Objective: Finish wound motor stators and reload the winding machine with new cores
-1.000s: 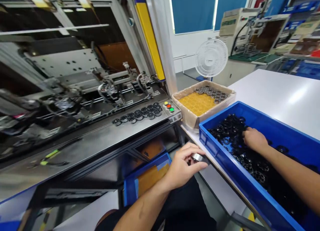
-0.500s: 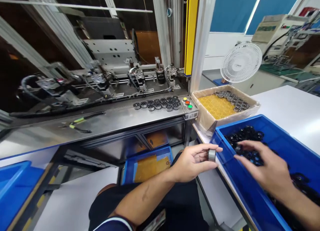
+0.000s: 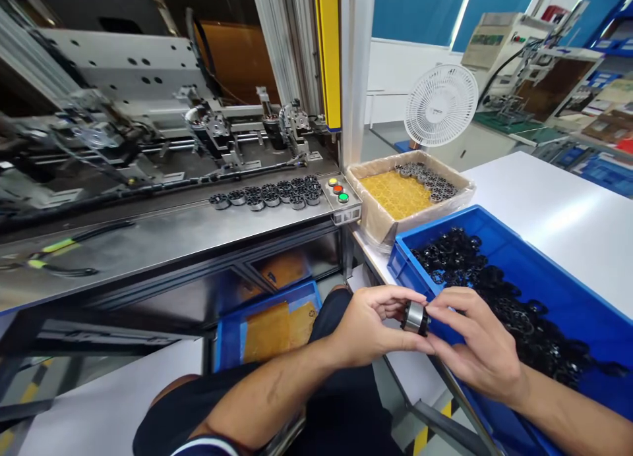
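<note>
My left hand (image 3: 368, 327) pinches a small silver metal ring (image 3: 414, 316) between thumb and fingers, low in the middle of the view. My right hand (image 3: 475, 347) meets it from the right, its fingertips closed on a black part pressed against the ring. Both hands hover over the near left corner of a blue bin (image 3: 568, 285) holding several black ring-shaped parts (image 3: 494, 285). A row of assembled black and silver rings (image 3: 270, 194) lies on the steel machine deck (image 3: 163, 235).
A cardboard box (image 3: 376, 215) with a yellow tray and several dark parts stands behind the bin. Three coloured buttons (image 3: 336, 189) sit at the deck's corner. Pliers (image 3: 54, 258) lie on the deck at left. A white fan (image 3: 439, 105) stands behind. Another blue bin (image 3: 267, 324) is under the deck.
My right hand came out of the blue bin with a black part and moved left to meet the silver ring in my left hand. The camera view swung about.
</note>
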`<state>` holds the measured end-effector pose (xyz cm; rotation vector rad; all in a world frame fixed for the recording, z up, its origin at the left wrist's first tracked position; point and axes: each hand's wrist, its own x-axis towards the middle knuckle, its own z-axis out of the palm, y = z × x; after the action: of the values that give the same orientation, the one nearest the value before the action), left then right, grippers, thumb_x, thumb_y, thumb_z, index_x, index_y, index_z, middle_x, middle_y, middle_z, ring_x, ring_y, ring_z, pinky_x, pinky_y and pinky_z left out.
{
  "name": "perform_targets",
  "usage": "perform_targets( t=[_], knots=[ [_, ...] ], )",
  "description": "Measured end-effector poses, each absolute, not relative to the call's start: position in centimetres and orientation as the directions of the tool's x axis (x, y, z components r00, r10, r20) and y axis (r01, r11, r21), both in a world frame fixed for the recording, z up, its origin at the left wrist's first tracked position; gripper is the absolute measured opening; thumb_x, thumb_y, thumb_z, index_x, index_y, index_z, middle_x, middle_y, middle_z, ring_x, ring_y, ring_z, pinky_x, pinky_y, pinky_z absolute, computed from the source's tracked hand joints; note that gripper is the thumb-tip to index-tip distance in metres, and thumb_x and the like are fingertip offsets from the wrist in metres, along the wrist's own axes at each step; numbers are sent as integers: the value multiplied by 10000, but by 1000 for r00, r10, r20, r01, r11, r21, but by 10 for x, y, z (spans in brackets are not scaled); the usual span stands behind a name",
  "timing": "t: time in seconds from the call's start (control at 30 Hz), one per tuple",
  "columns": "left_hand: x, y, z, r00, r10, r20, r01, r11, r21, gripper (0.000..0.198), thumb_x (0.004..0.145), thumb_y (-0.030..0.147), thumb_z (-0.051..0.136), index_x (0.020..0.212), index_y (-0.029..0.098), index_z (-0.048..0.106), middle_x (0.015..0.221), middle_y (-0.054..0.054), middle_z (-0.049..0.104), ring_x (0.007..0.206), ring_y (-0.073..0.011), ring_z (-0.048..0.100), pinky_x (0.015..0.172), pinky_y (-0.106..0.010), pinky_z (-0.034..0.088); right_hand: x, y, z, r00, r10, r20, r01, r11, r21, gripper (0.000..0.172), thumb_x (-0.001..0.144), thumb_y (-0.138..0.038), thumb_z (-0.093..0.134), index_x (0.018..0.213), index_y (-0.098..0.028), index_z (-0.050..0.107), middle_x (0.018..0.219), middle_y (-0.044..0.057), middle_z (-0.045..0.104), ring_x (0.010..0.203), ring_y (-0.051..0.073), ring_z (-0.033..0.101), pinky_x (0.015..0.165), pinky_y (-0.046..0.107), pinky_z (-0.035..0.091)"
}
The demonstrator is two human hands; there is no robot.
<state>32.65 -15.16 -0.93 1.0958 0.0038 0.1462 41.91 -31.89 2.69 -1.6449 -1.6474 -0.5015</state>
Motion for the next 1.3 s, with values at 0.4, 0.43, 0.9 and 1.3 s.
perform_targets(
  t=[0.4,0.43,0.9,1.3],
  knots=[
    [322,-151,-6,994,104,-16,-39,511,859,608,414,59,951,978,123,732,863,-37,770,769,-135,720,780,-234,574,425,-322,24,47,704,708,977,114,-178,405,808,-36,709,1197,-66,601,1070,152,614,1020,242,601,829,428,562],
    [322,-151,-6,994,109,-20,-39,513,858,612,405,59,953,971,122,733,862,-35,770,762,-133,718,777,-234,574,425,-321,24,37,711,702,979,116,-169,400,813,-25,695,1199,-65,600,1075,154,613,1026,242,597,834,430,562],
    [320,-149,-1,996,56,-74,30,561,827,603,392,76,964,948,121,736,843,-42,775,770,-158,737,783,-261,582,426,-323,21,-27,701,712,992,108,-69,412,814,-109,719,1210,-80,611,1010,149,672,966,250,645,788,433,593],
    [320,-149,-5,995,67,-68,21,547,837,624,396,141,981,968,114,735,877,-58,773,779,-172,732,821,-302,584,425,-323,25,-97,684,723,993,117,22,365,822,-127,719,1164,-39,623,1018,172,666,989,265,648,786,431,600]
  ],
)
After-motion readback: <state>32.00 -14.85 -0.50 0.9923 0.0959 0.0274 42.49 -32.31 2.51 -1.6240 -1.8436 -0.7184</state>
